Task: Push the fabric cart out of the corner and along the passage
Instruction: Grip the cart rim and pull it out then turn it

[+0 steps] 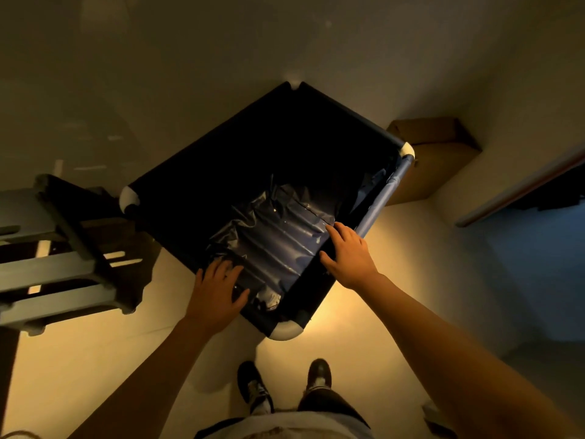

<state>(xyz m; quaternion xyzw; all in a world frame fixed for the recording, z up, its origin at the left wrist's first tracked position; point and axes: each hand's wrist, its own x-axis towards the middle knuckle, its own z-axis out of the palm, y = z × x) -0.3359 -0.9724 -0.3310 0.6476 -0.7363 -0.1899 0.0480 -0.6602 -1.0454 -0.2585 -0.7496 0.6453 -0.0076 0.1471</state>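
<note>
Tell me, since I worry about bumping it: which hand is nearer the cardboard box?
Right. The right hand rests on the cart rail that runs toward the cardboard box; the left hand rests on the opposite near rail, farther away.

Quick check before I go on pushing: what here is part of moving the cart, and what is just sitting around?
Part of the job:
- fabric cart, dark, with white corner joints
- left hand on its near-left rim
- right hand on its near-right rim

Just lying about:
- cardboard box against the wall behind the cart
- slatted grey rack on the left
- crumpled plastic liner inside the cart
</note>
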